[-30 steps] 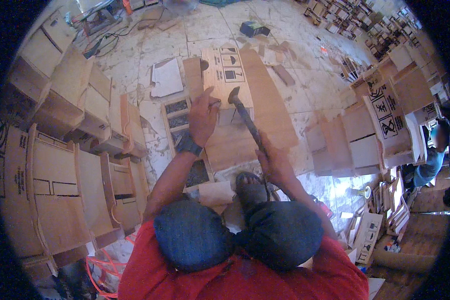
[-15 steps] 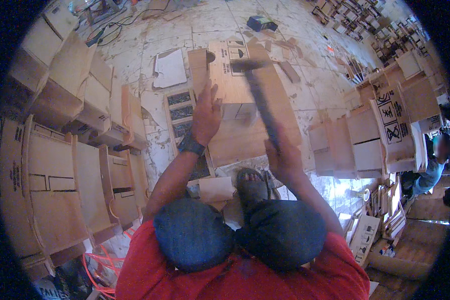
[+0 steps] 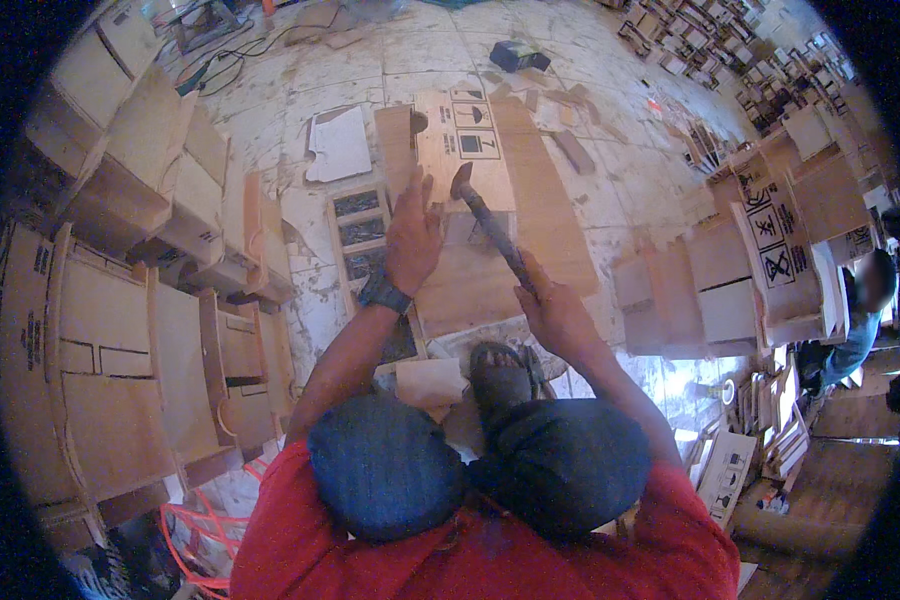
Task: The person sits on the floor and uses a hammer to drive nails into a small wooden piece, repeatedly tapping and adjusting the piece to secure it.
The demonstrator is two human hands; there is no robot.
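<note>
My right hand [image 3: 558, 315] is wrapped round the handle of a hammer [image 3: 495, 232]. The hammer's dark head is over the near end of a plywood box [image 3: 440, 150] with black printed symbols; whether it touches the wood I cannot tell. Along the left side of that box my left hand [image 3: 413, 240] lies with fingers stretched out, holding nothing. Beneath the box is a larger plywood sheet [image 3: 550, 220]. A divided wooden tray [image 3: 360, 233] of small dark pieces, seemingly nails, lies beside my left wrist, partly hidden by it.
Stacked plywood boxes stand at the left [image 3: 105, 350] and right [image 3: 730, 270]. A white-faced board [image 3: 338, 143], a dark carton [image 3: 519, 56] and wood scraps [image 3: 573, 150] lie on the floor. Orange cord [image 3: 198, 530] coils at lower left. Another person [image 3: 855, 345] is at the far right.
The hammer, blurred half a second ago, has come back toward me, its head moving from above the printed symbols to the box's near end. My left hand has hardly moved.
</note>
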